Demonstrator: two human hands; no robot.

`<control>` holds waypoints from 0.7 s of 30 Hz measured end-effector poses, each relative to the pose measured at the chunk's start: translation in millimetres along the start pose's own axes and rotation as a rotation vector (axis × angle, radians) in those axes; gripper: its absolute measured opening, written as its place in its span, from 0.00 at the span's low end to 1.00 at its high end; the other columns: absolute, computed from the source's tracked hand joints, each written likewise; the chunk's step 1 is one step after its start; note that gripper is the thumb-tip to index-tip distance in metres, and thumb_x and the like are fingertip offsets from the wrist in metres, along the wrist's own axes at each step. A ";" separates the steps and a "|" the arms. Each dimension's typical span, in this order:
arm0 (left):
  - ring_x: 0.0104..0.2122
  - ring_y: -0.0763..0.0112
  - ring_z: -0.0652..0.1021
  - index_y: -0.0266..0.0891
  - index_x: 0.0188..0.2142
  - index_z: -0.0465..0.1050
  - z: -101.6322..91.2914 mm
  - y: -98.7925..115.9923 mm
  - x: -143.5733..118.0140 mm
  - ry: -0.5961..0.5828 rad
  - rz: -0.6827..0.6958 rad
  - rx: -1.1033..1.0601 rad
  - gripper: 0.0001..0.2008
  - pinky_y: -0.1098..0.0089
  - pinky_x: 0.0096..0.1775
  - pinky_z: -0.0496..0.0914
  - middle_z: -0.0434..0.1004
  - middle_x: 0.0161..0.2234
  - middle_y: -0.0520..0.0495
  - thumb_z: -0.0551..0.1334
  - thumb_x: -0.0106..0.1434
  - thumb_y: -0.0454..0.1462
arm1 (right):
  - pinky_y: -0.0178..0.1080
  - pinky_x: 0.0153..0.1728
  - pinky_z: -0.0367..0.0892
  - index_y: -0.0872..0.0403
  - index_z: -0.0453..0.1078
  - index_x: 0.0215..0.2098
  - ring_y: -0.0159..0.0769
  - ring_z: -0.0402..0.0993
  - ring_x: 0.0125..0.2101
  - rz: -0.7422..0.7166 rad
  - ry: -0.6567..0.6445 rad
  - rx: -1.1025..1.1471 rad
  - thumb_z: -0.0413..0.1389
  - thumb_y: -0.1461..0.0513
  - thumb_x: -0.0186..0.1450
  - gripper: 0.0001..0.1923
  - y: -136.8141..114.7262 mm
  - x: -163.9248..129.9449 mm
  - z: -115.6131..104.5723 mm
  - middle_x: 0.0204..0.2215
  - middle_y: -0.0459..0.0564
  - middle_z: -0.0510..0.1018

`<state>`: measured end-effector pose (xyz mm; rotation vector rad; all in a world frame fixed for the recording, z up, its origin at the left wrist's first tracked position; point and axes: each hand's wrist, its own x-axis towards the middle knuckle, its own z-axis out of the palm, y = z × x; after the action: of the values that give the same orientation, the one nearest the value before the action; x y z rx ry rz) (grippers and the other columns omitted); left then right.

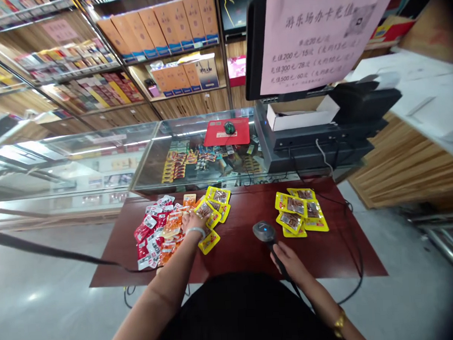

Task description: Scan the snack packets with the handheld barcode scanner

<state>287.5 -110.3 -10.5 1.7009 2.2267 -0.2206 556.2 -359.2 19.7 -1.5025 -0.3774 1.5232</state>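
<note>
The barcode scanner (pixel 265 231) was gripped by the right hand's (pixel 286 259) fingers, presumably for aiming; the left hand's (pixel 194 223) finger closure over yellow packets (pixel 218 195) toward the bench's (pixel 242 241) far edge was indeterminable.

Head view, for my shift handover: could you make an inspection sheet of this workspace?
Surface: dark red tabletop, packets piled at left and right.
Job's things: yellow packets in both piles; orange packets and red-and-white packets at left; barcode scanner.
Clutter: open white box on dark equipment; mouse on red mouse pad.
Left hand: touching the left pile; grip unclear.
Right hand: holds the scanner by its handle.
Cables: black cable over the tabletop's right side; white cable at the equipment.
Surroundings: glass counter, shelved orange boxes, pink notice with Chinese text.
</note>
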 end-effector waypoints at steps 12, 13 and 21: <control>0.59 0.38 0.67 0.35 0.50 0.64 -16.3 13.0 19.9 -0.005 0.151 0.077 0.37 0.48 0.54 0.62 0.67 0.56 0.26 0.69 0.47 0.54 | 0.29 0.15 0.50 0.51 0.64 0.32 0.25 0.58 0.15 -0.016 0.032 0.007 0.59 0.34 0.52 0.31 34.5 -4.1 -7.8 0.16 0.37 0.66; 0.58 0.39 0.69 0.35 0.50 0.63 -16.1 10.6 18.8 -0.019 0.170 0.073 0.35 0.49 0.53 0.63 0.69 0.54 0.26 0.69 0.49 0.53 | 0.28 0.15 0.50 0.51 0.64 0.32 0.25 0.58 0.15 -0.016 0.037 0.014 0.59 0.34 0.52 0.31 35.5 -4.8 -7.9 0.16 0.37 0.66; 0.41 0.56 0.80 0.40 0.44 0.63 -11.5 17.7 7.4 -0.171 0.391 -0.224 0.21 0.62 0.42 0.71 0.79 0.39 0.41 0.67 0.54 0.41 | 0.28 0.13 0.47 0.51 0.62 0.32 0.24 0.53 0.12 -0.020 0.016 0.044 0.58 0.31 0.49 0.35 18.0 -9.5 -8.8 0.13 0.35 0.63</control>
<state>300.9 -95.1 -1.0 1.8677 1.6867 -0.0185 555.3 -379.2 10.1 -1.4723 -0.3462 1.4935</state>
